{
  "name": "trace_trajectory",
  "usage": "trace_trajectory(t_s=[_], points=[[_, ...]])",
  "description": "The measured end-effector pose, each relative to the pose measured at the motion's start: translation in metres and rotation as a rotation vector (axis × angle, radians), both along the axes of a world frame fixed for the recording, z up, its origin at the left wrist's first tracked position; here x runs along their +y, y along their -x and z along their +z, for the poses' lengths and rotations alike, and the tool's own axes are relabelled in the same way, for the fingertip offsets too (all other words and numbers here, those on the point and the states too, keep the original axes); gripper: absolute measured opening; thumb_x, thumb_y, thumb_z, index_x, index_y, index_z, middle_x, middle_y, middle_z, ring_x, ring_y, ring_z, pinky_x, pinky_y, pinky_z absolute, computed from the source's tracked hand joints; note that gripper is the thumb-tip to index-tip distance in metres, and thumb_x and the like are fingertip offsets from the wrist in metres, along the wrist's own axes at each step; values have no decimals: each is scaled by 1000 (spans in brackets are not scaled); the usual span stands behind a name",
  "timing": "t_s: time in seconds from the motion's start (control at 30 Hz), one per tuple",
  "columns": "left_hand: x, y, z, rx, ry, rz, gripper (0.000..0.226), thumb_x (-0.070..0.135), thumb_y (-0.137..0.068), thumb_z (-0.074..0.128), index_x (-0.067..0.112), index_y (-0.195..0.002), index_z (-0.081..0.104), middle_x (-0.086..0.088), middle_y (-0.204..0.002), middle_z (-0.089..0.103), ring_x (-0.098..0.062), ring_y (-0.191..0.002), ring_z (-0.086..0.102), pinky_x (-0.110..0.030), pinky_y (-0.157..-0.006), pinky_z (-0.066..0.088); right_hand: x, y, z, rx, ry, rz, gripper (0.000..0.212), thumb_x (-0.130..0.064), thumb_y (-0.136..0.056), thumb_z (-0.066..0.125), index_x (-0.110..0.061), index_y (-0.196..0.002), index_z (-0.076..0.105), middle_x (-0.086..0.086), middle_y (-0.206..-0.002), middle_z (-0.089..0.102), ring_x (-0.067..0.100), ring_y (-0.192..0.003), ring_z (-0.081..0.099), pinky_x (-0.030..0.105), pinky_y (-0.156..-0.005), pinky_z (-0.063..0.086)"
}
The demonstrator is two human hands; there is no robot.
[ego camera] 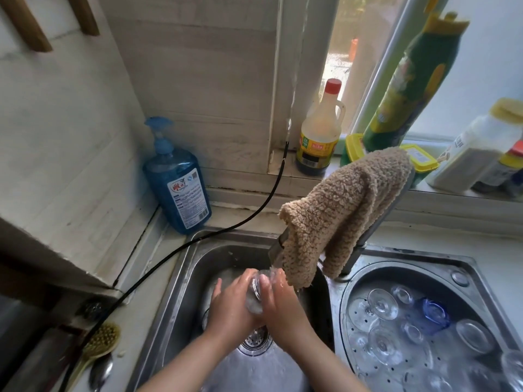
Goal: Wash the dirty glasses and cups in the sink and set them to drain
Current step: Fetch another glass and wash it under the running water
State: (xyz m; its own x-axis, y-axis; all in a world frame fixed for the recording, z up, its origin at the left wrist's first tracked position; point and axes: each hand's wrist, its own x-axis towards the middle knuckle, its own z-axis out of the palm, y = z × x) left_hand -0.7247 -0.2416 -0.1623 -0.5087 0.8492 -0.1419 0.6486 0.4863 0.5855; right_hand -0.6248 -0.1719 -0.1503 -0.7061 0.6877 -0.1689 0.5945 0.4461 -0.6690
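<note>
Centrally, left hand (230,302) and right hand (278,299) clasp a glass (256,292) well inside the sink (181,278) rim.

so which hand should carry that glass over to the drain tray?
Right, probably. The right hand holds the glass on the side nearer the perforated drain tray; the left hand would have to cross over.

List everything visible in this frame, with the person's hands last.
glass: one, clear, held under the tap
left basin: one, steel
drain tray: one, steel, right basin
washed glasses: several, clear, on the tray
blue cup: one, on the tray
cloth: one, tan, over the tap
soap bottle: one, blue, left corner
sauce bottle: one, red cap, windowsill
brush: one, wooden, left counter
left hand: wet, holds the glass
right hand: wet, holds the glass
</note>
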Motion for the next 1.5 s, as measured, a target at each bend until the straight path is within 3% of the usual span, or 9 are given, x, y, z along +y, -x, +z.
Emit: trace_trajectory(t_s=[0.1,0.17,0.3,0.53,0.83,1.0,1.1,1.2,1.5], points=[[-4,-4,-1,-104,9,-47,78,56,-60,78,34,-128,46,21,-116,63,0,-112,57,-33,-114,29,11,-8,4,-51,266,-94,35,-14,-102,33,5,-127,50,22,-122,58,35,-115,54,39,-97,43],[-5,-9,1,-449,-60,83,67,51,-54,85,27,-111,58,14,-92,72,-2,-85,68,-30,-82,55,23,-19,-2,-31,315,-90,36,-23,-101,36,-6,-122,59,13,-115,64,26,-108,60,39,-91,46],[9,-18,20,-1181,-35,366,36,47,-79,68,12,-85,69,-5,-78,73,-11,-63,69,-26,-61,53,5,-39,-8,268,471,-204,46,-63,-90,41,-28,-101,68,-2,-98,71,10,-90,66,25,-82,51],[30,-13,23,-1955,-96,734,45,45,-88,59,2,-79,70,-9,-74,67,-18,-54,64,-21,-50,50,-1,-40,1,368,402,-243,17,-20,-90,62,-19,-107,64,-6,-100,72,5,-95,67,15,-78,51],[20,-17,0,-1774,61,720,70,76,-80,43,14,-96,73,-10,-95,72,-26,-91,68,-42,-81,53,29,-6,23,2,174,-245,9,-26,-94,55,-17,-97,54,4,-98,61,22,-96,60,25,-79,44],[-12,-22,-15,-829,-190,598,62,61,-90,46,24,-140,38,-7,-138,50,-19,-122,51,-29,-100,37,36,-6,6,62,495,-337,30,-17,-88,63,-9,-115,56,8,-100,67,25,-88,68,37,-74,58],[-27,-14,-15,-518,-280,190,71,82,-73,44,38,-128,46,16,-127,56,8,-111,51,-12,-89,39,43,-4,11,90,685,-287,16,-7,-89,61,1,-103,58,9,-82,65,20,-66,67,34,-54,58],[-23,-7,-7,-340,-108,72,83,96,-54,40,38,-112,51,17,-101,66,-2,-92,63,-28,-79,51,47,0,17,109,895,-432,25,-10,-97,47,1,-77,56,13,-65,58,17,-41,59,31,-46,55],[9,-17,2,-1270,-86,363,59,60,-90,39,15,-115,68,-9,-104,73,-19,-94,71,-37,-82,57,2,-14,-14,244,730,-312,53,-61,-73,60,-20,-107,63,4,-100,72,21,-96,68,47,-93,50]])
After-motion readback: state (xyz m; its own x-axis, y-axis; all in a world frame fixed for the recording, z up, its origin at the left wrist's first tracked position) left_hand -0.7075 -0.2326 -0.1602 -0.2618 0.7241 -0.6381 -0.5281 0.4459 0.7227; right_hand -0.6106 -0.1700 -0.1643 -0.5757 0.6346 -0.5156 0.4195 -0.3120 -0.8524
